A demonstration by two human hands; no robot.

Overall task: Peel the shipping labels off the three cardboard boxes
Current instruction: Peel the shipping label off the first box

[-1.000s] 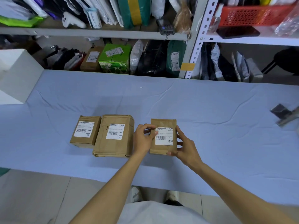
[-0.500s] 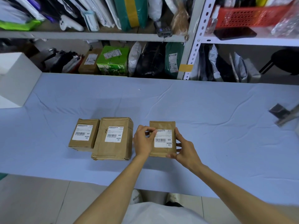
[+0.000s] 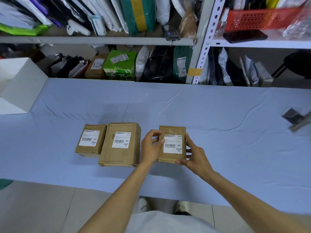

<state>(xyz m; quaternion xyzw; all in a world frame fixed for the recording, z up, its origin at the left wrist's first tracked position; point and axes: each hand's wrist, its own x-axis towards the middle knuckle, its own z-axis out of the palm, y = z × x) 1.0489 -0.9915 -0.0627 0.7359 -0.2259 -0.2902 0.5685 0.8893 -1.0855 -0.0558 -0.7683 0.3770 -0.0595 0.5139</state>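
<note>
Three brown cardboard boxes lie in a row on the blue-covered table (image 3: pixel 218 115). The left box (image 3: pixel 90 140) and the middle box (image 3: pixel 121 143) each carry a flat white shipping label. The right box (image 3: pixel 171 132) has a white label (image 3: pixel 173 145) too. My right hand (image 3: pixel 193 155) grips that box by its right side and front corner. My left hand (image 3: pixel 149 145) sits at the box's left edge, its fingertips on the label's top left corner. Whether that corner has lifted I cannot tell.
A white block (image 3: pixel 18 83) stands at the table's far left. A dark metal object (image 3: pixel 296 120) lies at the right edge. Behind the table, shelves (image 3: pixel 101 39) are packed with parcels, bags and a red basket (image 3: pixel 262 19). The table's near edge runs just in front of me.
The view has shifted slightly. My left fingers stay working at the label's top left corner, and my right hand keeps its hold on the right box. The boxes have not moved.
</note>
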